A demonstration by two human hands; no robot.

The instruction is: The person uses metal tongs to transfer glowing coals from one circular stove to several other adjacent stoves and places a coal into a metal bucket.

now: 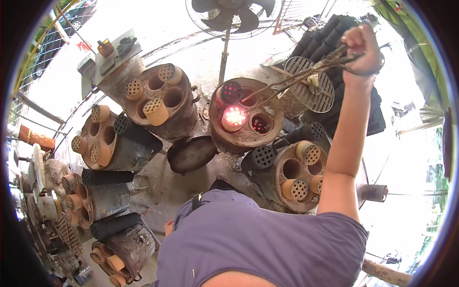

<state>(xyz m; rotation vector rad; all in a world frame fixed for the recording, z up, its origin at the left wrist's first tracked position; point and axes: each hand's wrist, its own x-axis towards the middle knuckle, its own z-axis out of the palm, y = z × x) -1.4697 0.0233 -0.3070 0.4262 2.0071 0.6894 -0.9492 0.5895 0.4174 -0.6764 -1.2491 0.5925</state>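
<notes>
My right hand, raised at the upper right, is closed around the handles of long rusty metal tongs. Their thin jaws stretch left over a round stove with several holes. In its front left hole a honeycomb coal briquette glows bright and stands above the rim. The jaw ends are close to it; whether they touch it I cannot tell. Behind it sits a darker briquette with red-lit holes, and embers show deep in the front right hole. Only a sliver of my left hand shows beside my body, its fingers hidden.
Other stoves with tan spent briquettes stand left and right. Stacked black briquettes and a round grate lie at the far right. A dark round lid leans near the middle. A standing fan is at the back.
</notes>
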